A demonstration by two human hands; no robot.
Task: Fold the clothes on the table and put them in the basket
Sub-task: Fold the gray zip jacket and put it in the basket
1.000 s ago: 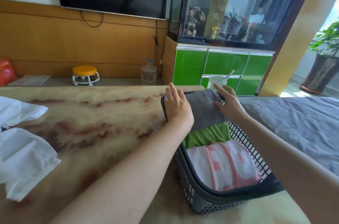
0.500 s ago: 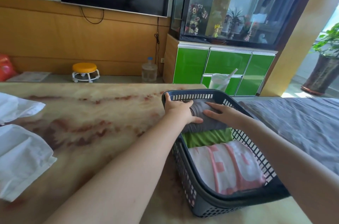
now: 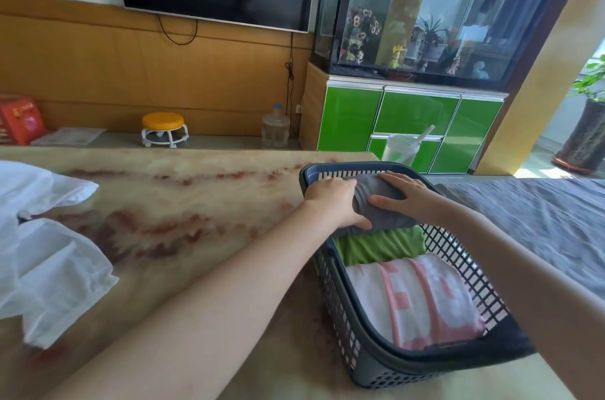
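Note:
A dark plastic basket (image 3: 370,357) stands on the right end of the marble-patterned table (image 3: 183,203). Inside lie a folded white-and-pink garment (image 3: 415,298) at the near end, a green one (image 3: 379,245) in the middle and a folded grey garment (image 3: 389,219) at the far end. My left hand (image 3: 334,203) grips the grey garment's left end, thumb on its near side. My right hand (image 3: 406,196) presses flat on top of it with spread fingers. Unfolded white clothes (image 3: 49,268) lie at the table's left edge.
A pale cup with a straw (image 3: 401,150) stands just behind the basket. A grey bedspread (image 3: 540,219) lies to the right of the table. Beyond are a green cabinet (image 3: 415,121) under a glass tank, an orange stool (image 3: 163,129) and a water bottle (image 3: 275,126).
Both hands have lowered the grey garment from above the basket's rim down into its far end. The right hand has slid onto the top of it.

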